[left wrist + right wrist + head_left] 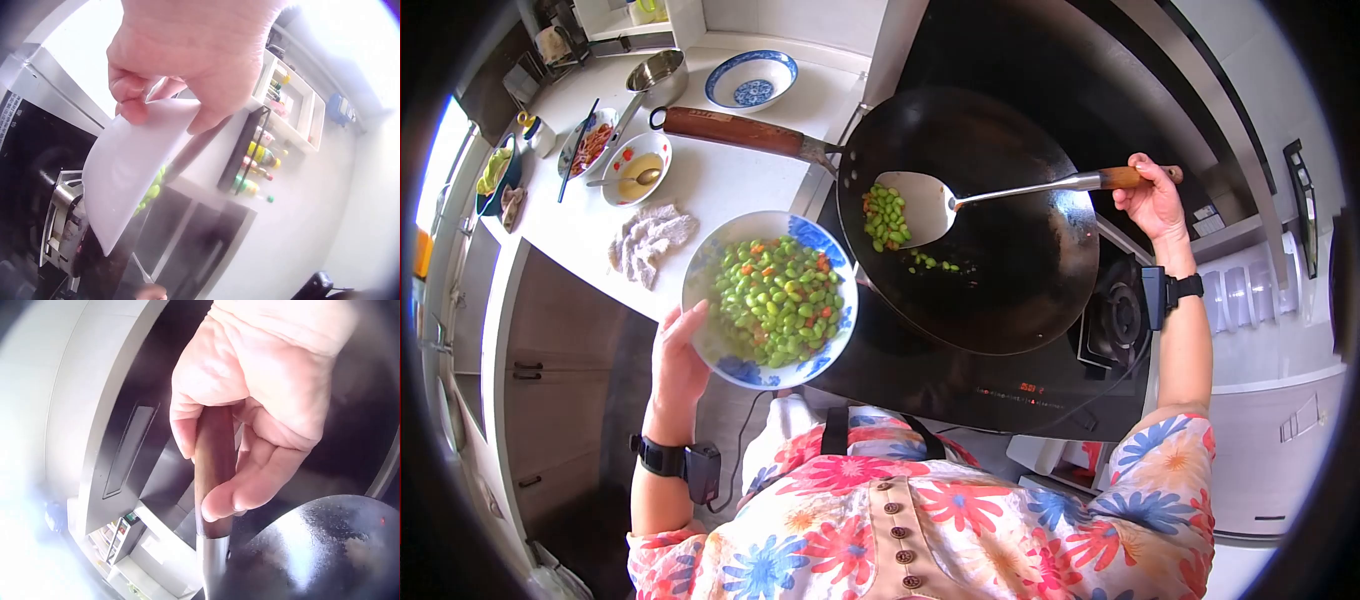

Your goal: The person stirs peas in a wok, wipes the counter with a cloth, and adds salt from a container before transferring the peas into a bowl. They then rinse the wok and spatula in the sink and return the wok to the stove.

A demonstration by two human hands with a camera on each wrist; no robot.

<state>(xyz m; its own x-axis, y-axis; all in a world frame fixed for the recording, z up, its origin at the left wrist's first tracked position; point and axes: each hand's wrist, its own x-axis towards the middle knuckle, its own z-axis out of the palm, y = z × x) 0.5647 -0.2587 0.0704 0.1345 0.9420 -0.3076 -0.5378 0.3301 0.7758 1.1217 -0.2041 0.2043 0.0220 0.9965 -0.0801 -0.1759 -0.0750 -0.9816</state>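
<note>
My left hand point(675, 365) grips a white bowl with blue flowers point(815, 237) by its rim, thumb over the edge. Green soybeans point(785, 310) mixed with small orange bits fill the bowl, which is beside the wok's left edge. In the left wrist view the bowl's plain white outside point(128, 165) shows, tilted. With my right hand point(1157, 207) I hold a wok spatula point(926, 208) by its wooden handle point(214, 469), fingers curled round it. Its metal blade lies inside the dark wok point(1010, 270), against a small heap of soybeans point(886, 216). A few more lie just below the blade.
The wok's wooden handle point(730, 130) reaches left over the white counter. There stand a blue-and-white bowl point(752, 92), a metal pot point(657, 78), a bowl with a spoon point(625, 190) and a crumpled cloth point(648, 243). A black cooktop point(960, 375) lies under the wok.
</note>
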